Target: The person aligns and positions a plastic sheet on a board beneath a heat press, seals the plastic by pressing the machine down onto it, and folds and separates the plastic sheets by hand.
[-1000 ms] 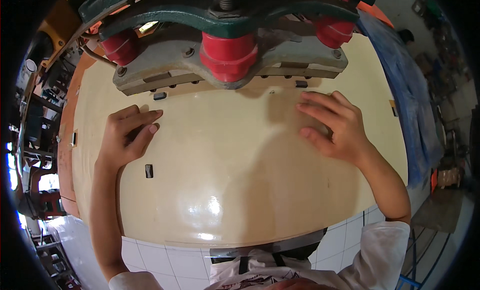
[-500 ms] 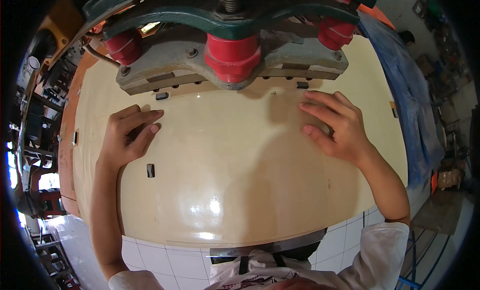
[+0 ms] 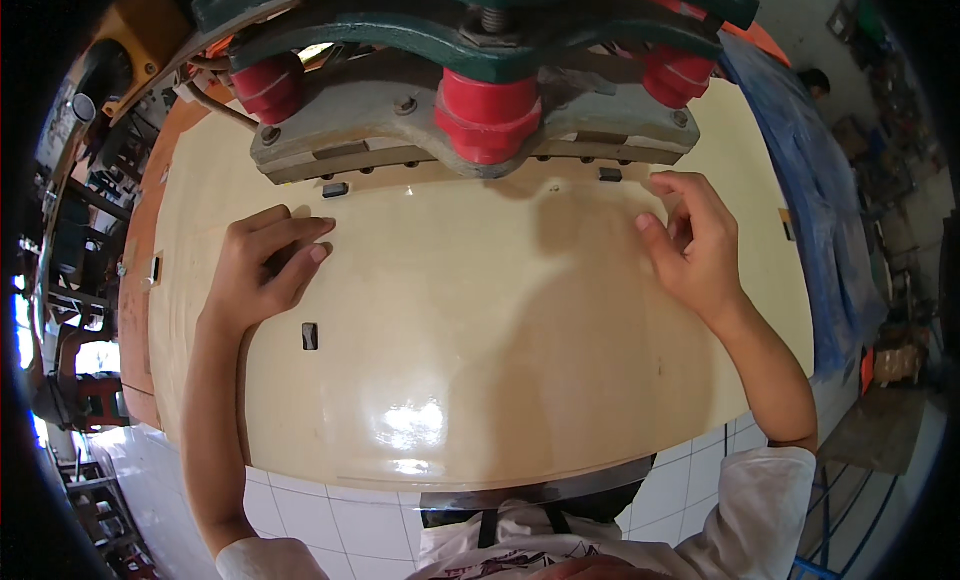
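A glossy cream sheet (image 3: 430,300) covers the table before me. Over its far part hangs a press head, with a grey metal plate (image 3: 350,130) under red insulator-like posts (image 3: 487,110). My left hand (image 3: 262,265) rests at the left of the sheet, thumb and forefinger apart, holding nothing. Just beyond its fingertips lies a small black block (image 3: 335,190); another black block (image 3: 310,336) is nearer me. On the right my right hand (image 3: 698,245) hovers at the sheet with thumb and fingers spread, empty. A third black block (image 3: 609,175) lies beyond it, by the plate's edge.
Blue plastic sheeting (image 3: 790,180) drapes along the table's right side. An orange-brown board (image 3: 138,330) shows at the left edge, and more small dark blocks sit at both sides. White floor tiles (image 3: 340,525) lie below the near edge. A person's head appears far right.
My right hand has shifted slightly right and drawn its fingers in, away from the block. My left hand stays nearly in place. The view has shifted slightly.
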The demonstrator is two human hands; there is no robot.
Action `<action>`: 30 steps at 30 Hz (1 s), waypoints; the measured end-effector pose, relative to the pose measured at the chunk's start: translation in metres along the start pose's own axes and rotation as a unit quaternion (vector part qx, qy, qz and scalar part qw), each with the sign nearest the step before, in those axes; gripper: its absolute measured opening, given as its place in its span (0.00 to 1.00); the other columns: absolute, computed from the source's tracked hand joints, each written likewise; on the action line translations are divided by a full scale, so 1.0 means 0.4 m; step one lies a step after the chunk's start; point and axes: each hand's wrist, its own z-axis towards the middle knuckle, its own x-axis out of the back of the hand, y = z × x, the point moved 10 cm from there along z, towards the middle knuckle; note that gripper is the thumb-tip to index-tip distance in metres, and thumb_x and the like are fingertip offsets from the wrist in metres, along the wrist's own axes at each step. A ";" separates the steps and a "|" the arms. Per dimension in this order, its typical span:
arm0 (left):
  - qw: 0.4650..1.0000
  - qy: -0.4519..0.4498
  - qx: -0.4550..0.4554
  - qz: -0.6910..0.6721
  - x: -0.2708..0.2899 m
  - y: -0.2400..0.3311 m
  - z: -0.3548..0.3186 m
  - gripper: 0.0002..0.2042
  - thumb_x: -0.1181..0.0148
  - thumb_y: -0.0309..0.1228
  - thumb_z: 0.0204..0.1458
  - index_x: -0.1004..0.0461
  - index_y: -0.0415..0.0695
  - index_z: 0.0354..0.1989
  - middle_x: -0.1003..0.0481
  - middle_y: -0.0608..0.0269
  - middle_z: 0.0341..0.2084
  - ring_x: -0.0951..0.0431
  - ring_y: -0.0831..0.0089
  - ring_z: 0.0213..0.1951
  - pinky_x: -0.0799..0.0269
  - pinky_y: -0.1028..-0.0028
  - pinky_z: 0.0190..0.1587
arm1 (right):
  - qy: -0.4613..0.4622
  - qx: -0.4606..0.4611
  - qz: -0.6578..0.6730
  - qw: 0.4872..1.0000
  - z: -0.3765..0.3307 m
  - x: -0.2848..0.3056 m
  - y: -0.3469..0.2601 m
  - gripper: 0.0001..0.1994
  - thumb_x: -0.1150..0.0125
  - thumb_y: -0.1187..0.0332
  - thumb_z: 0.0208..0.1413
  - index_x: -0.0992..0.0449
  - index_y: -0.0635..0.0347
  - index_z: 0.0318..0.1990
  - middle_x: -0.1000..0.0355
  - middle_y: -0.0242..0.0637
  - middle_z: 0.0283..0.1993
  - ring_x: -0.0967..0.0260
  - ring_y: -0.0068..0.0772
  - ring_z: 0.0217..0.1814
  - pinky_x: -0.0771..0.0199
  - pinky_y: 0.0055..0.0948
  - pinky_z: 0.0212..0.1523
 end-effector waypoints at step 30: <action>0.996 0.063 0.036 -0.043 0.036 -0.036 -0.013 0.07 0.37 0.27 0.51 0.20 0.35 0.27 0.27 0.56 0.15 0.34 0.76 0.17 0.38 0.74 0.22 | 0.020 -0.207 0.256 0.944 0.014 -0.021 0.162 0.11 0.40 0.68 0.62 0.23 0.65 0.47 0.31 0.25 0.26 0.42 0.12 0.19 0.42 0.16 0.21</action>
